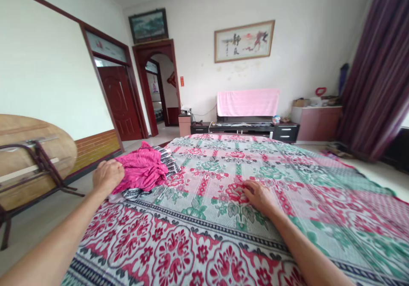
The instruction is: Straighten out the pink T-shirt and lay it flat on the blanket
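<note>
A bed covered with a floral red, green and white sheet (223,235) fills the foreground. My left hand (108,175) is closed on the edge of a bright pink garment (143,171) that lies crumpled on the bed's left side, over a black-and-white patterned cloth (168,160). My right hand (260,196) rests palm down on the sheet near the bed's middle, fingers pressed on the fabric, holding nothing.
A folded round wooden table (28,149) with metal legs leans at the left. A dark TV stand (246,128) with a pink cloth over the screen stands at the far wall, beside a pink cabinet (315,122). Dark curtains (377,73) hang at the right. Doorways open at the back left.
</note>
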Demonstrator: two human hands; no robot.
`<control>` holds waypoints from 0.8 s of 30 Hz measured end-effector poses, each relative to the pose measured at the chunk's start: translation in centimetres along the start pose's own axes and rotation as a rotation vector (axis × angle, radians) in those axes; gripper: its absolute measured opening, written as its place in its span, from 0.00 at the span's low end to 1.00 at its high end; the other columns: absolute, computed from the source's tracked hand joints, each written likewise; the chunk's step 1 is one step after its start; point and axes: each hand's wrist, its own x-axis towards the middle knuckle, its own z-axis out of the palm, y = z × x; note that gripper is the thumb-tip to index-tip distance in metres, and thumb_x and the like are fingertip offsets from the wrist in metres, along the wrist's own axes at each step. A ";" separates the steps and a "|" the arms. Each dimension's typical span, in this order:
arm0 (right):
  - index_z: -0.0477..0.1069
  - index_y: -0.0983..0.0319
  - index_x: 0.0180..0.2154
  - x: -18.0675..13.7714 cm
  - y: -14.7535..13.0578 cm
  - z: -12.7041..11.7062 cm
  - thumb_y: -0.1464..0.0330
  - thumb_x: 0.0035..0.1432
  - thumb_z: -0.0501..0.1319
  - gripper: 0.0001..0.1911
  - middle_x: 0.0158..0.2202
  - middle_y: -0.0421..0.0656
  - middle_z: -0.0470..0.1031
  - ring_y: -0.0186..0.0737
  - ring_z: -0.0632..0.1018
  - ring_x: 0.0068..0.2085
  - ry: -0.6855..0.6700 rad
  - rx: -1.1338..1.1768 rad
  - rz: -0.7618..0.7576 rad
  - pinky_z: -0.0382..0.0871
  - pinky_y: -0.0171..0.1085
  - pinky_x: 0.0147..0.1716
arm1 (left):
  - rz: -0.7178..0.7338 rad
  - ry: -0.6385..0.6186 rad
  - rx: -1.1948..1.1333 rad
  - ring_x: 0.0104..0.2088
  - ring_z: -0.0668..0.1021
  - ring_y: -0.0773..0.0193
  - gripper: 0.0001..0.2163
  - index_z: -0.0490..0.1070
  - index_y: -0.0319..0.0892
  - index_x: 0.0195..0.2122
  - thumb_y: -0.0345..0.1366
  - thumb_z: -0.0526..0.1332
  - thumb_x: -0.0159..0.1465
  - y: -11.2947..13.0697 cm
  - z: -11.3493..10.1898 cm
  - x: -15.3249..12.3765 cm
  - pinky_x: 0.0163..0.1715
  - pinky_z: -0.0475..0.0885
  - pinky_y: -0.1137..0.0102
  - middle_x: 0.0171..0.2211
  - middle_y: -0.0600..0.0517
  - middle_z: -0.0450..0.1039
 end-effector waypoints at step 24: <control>0.73 0.64 0.45 0.7 1.8 1.2 0.56 0.51 0.55 0.25 0.38 0.50 0.81 0.44 0.80 0.38 0.314 0.686 0.271 0.73 0.42 0.41 | 0.590 -0.307 -0.627 0.27 0.76 0.65 0.14 0.77 0.43 0.26 0.38 0.55 0.63 24.7 -4.9 -12.8 0.30 0.64 0.72 0.27 0.50 0.78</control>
